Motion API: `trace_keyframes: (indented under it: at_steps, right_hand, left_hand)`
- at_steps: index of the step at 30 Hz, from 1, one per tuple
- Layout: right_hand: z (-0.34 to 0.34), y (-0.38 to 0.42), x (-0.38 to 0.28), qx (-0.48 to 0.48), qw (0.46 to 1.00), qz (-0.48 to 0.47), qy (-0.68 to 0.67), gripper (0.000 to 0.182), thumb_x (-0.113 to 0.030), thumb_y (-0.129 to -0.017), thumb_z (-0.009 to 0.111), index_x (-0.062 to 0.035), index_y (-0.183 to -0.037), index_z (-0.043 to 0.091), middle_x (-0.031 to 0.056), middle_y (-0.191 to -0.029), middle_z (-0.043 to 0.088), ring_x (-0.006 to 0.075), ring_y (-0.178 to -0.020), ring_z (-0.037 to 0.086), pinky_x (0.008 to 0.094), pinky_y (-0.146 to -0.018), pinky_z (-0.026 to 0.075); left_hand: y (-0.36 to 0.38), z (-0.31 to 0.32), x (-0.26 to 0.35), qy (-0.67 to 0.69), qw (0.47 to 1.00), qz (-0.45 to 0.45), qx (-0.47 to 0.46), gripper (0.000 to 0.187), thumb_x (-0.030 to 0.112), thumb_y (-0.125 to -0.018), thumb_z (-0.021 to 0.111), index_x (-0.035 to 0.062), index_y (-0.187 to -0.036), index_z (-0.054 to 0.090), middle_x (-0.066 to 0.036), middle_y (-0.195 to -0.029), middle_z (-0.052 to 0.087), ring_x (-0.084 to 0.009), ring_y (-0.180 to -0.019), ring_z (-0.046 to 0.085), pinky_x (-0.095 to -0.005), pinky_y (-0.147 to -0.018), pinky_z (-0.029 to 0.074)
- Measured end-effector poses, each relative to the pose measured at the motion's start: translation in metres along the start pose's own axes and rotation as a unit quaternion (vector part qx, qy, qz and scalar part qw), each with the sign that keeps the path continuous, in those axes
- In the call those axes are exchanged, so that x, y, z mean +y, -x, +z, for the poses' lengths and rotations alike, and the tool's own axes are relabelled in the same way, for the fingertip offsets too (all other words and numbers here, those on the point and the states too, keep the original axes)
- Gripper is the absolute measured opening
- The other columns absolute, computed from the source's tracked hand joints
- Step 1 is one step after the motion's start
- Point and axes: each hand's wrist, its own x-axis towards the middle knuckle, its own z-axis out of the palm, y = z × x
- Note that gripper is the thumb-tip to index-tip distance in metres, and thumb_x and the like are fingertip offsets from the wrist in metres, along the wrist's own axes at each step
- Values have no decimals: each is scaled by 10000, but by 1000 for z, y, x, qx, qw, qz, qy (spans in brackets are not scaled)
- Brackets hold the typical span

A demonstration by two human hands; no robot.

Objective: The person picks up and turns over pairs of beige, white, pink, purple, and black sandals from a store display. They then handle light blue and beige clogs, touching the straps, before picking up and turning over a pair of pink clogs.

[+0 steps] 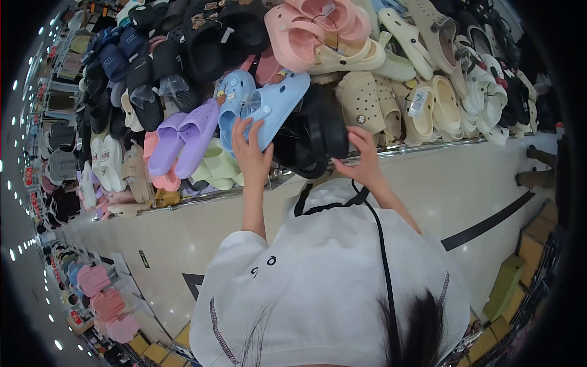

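Note:
My left hand rests on the light blue clogs, its fingers spread over the near edge of the pair. To the right, my right hand has thumb and fingers at the side of a black shoe, which is slightly blurred and lies among other black footwear. The purple slippers are left of my left hand. Pale green clogs sit just beside that wrist. Beige clogs with small holes lie beyond my right hand, and pink clogs are stacked above the blue pair.
A metal rail runs along the near edge of the shoe display. Dark slippers are heaped at the left, white and cream clogs at the right. Part of a person's legs shows at the far right. Pink garments hang lower left.

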Motion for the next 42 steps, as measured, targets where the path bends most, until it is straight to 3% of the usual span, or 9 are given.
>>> trace_keyframes:
  at_steps: [9, 15, 17, 20, 24, 29, 34, 41, 42]
  right_hand:
    - [-5, 70, -5, 35, 990, 137, 29, 741, -92, -533, 809, -108, -1149, 397, 183, -1139, 397, 345, -1050, 439, 414, -896, 378]
    - [5, 104, -3, 78, 975, 200, 51, 699, -80, -557, 794, -95, -1120, 381, 181, -1145, 416, 343, -1069, 450, 394, -909, 377]
    - [10, 116, 3, 79, 940, 332, 26, 663, -80, -589, 779, -59, -1123, 387, 169, -1139, 447, 324, -1062, 468, 368, -919, 374]
    - [12, 119, 4, 50, 929, 356, 87, 631, -102, -610, 781, -26, -1113, 408, 159, -1113, 480, 308, -1048, 483, 355, -921, 375]
    - [14, 114, 2, 16, 948, 297, 114, 614, -169, -608, 802, -19, -1093, 457, 146, -1058, 513, 315, -1017, 493, 362, -890, 388]
    - [19, 101, 11, 10, 943, 323, 84, 615, -170, -602, 799, -17, -1091, 458, 151, -1053, 511, 320, -993, 498, 366, -876, 392]
    - [17, 89, 5, -2, 935, 350, 65, 577, -142, -631, 771, -13, -1092, 450, 158, -1069, 500, 319, -984, 500, 366, -873, 399]
    - [-23, 81, 16, -43, 963, 259, 63, 382, -85, -710, 686, -36, -1046, 509, 160, -1101, 497, 321, -989, 515, 370, -857, 420]
    - [-32, 78, 22, -51, 965, 242, 83, 331, -74, -726, 666, -34, -1024, 528, 158, -1100, 501, 323, -992, 516, 369, -859, 418]
  left_hand:
    - [13, 8, 8, -2, 999, 29, -26, 559, 20, -584, 677, 131, -1114, 537, -89, -1194, 420, -353, -1244, 333, -471, -984, 305]
    - [27, 20, 10, -16, 996, 84, -33, 424, 139, -678, 682, 128, -1088, 574, -74, -1181, 444, -332, -1251, 327, -485, -966, 292]
    - [26, 21, 12, -2, 998, 66, -15, 374, 179, -717, 670, 120, -1076, 582, -66, -1180, 452, -323, -1252, 326, -493, -964, 279]
    - [26, 22, 10, 3, 998, 62, -3, 359, 171, -725, 661, 117, -1071, 581, -63, -1176, 457, -321, -1257, 325, -501, -969, 267]
    - [28, 19, 18, 5, 998, 60, -13, 341, 125, -729, 663, 113, -1059, 576, -89, -1184, 454, -360, -1255, 318, -511, -1010, 239]
    - [31, 31, 34, -9, 999, 37, 16, 288, 147, -741, 639, 115, -1022, 584, -62, -1182, 476, -326, -1273, 329, -625, -1033, 82]
    - [29, 46, 62, 115, 985, 108, -65, 256, 93, -732, 627, 90, -985, 585, -83, -1158, 495, -326, -1243, 375, -574, -1023, 222]
    - [25, 88, 95, 108, 958, 154, -216, 351, 235, -785, 602, 69, -1093, 578, -84, -1266, 462, -303, -1273, 337, -552, -1039, 207]
    - [27, 95, 95, 74, 958, 141, -236, 389, 287, -798, 597, 114, -1144, 568, -53, -1282, 457, -289, -1287, 312, -546, -1053, 168]
